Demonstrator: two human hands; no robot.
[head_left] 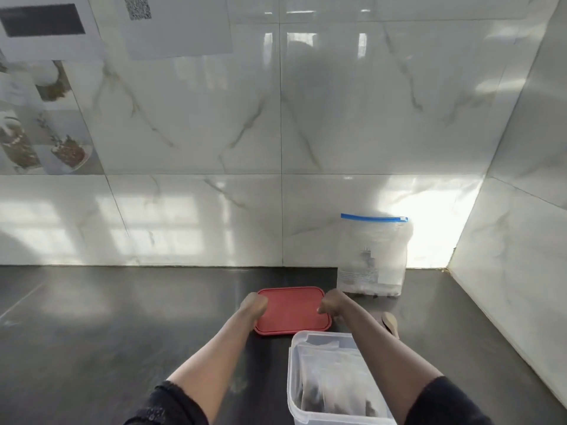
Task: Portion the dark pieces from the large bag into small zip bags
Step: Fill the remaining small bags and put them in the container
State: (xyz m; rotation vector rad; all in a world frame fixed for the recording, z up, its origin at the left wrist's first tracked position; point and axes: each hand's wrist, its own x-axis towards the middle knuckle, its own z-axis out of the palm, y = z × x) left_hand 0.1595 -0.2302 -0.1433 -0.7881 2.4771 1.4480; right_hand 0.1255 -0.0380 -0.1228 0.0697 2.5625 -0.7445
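Left hand (254, 303), right hand (333, 303) on red lid (291, 312)

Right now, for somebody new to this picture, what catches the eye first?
The red lid stands out on the dark counter, gripped at its side edges by the left hand and right hand. Next come the large bag with a blue zip, standing against the wall, and the clear tub of small zip bags nearest the camera.

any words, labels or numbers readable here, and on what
Nothing is legible.
Clear large zip bag with blue seal: grey printed label, too blurred.
White paper sheet at the top: speckled code-like square, no readable text.
Red plastic lid: no print visible.
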